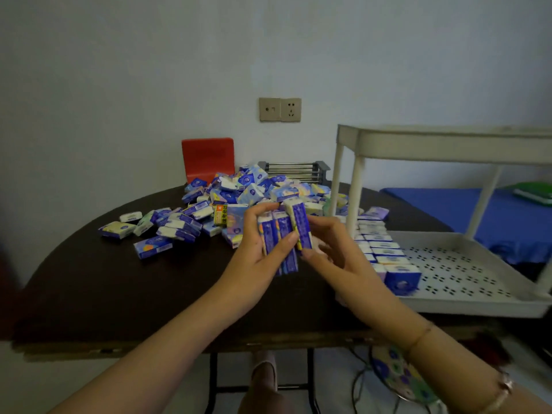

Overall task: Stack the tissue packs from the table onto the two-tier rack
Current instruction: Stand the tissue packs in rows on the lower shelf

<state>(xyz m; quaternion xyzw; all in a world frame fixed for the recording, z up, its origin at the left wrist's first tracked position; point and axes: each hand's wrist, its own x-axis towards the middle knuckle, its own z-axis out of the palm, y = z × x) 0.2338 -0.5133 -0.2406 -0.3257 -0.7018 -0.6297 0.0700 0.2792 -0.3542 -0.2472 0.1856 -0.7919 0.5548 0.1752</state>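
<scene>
Head view: over a dark round table by a pale wall, both hands' grip clasps tissue packs.

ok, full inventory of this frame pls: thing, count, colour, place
held packs: a few, blue and white, gripped between both hands above the table
pile: many loose packs, mostly blue and white, one yellow, far side of the table
row: many packs, blue and white, along the left edge of the rack's lower tier
rack: one, white, two tiers, right end of the table
table: one, dark brown
red board: one, standing behind the pile
wire rack: one, grey, behind the pile
sockets: two, beige, on the wall
left hand: holds the packs
right hand: holds the packs; bracelet on the wrist
</scene>
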